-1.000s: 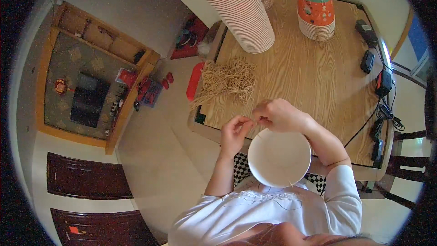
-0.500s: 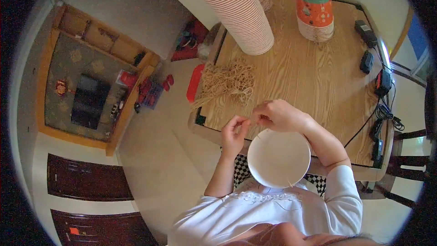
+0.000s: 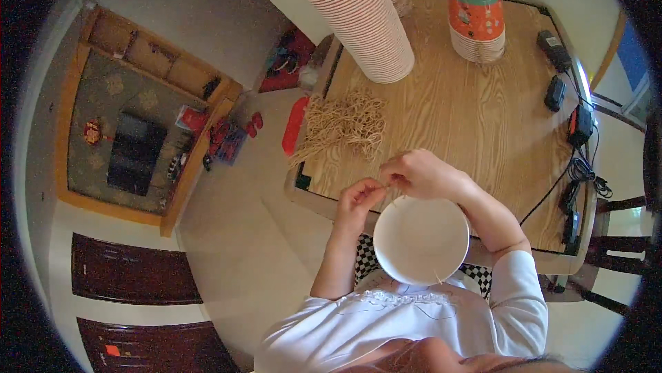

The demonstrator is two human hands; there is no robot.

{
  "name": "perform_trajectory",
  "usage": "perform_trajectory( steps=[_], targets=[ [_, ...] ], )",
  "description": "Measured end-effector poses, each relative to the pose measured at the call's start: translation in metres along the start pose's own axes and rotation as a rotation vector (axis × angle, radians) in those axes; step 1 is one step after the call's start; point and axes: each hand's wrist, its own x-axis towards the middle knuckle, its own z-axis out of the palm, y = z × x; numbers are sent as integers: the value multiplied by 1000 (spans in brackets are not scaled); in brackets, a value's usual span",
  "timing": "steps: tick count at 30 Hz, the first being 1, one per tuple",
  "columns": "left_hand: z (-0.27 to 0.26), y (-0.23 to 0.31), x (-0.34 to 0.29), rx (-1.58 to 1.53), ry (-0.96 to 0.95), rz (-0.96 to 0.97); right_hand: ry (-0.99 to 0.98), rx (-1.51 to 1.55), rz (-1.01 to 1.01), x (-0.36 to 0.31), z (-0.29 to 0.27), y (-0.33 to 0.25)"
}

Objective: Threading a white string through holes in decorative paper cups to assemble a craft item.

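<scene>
A white-lined paper bucket [image 3: 420,243] rests mouth up against my lap at the table's near edge. Thin tan cord [image 3: 398,200] shows at its far rim, and a short cord end sticks out at the near rim. Just beyond the far rim, my left hand [image 3: 355,206] and my right hand [image 3: 426,174] meet with fingertips pinched together on the cord. What lies right between the fingertips is too small to see clearly. Farther left on the table lies a tangled pile of tan cords [image 3: 345,125].
A tall leaning stack of nested paper buckets [image 3: 376,35] stands at the back left, a shorter upside-down stack [image 3: 476,18] at the back right. Black power adapters [image 3: 580,125] and cables line the right edge of the wooden table [image 3: 476,118]. A red object [image 3: 295,125] sits beside the left edge.
My left hand has moved slightly right and now touches the right hand's fingertips. The bucket has shifted only a little.
</scene>
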Motion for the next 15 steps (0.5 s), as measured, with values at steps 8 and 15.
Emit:
perform_trajectory(
  steps=[8,15],
  targets=[
    [3,5,2,-2,31,-68,-28,3,61,0,-1,2],
    [0,0,5,64,49,-46,-58,-27,90,2,0,3]
  ],
)
